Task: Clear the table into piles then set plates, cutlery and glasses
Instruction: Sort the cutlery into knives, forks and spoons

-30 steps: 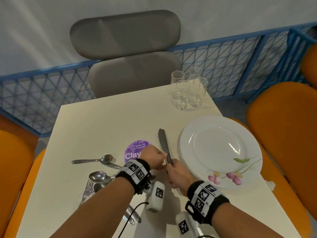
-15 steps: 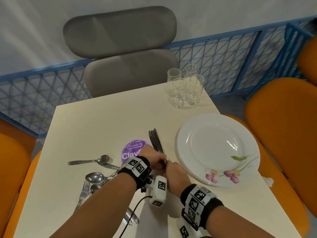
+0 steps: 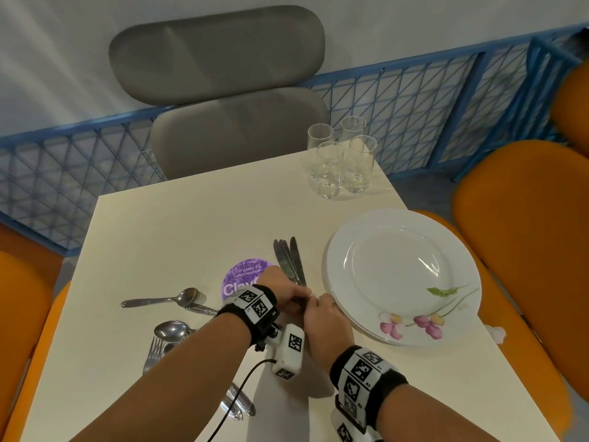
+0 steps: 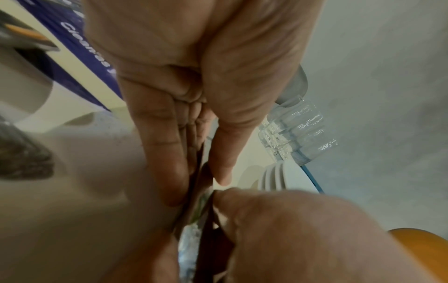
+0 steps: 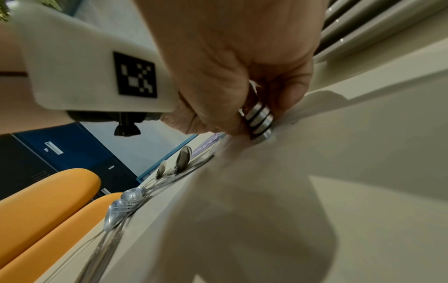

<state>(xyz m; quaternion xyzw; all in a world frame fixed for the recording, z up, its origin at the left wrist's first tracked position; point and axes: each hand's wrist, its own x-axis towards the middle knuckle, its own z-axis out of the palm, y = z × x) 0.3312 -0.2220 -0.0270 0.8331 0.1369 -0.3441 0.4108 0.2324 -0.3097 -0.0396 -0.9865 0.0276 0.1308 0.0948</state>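
Head view: both hands, left hand [image 3: 288,293] and right hand [image 3: 325,317], clamp fingers on the knives [image 3: 288,260] lying on the tabletop [image 3: 178,224] beside the plates [image 3: 404,275]. Stiff, slippery steel; grip the handles.

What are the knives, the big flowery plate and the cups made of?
Knives: look like steel, shiny grey and mirror-like at the handle ends. Plate: probably glazed ceramic, glossy white with painted flowers. Glasses: clear glass by the look, see-through with thick bases, though clear plastic can't be ruled out.
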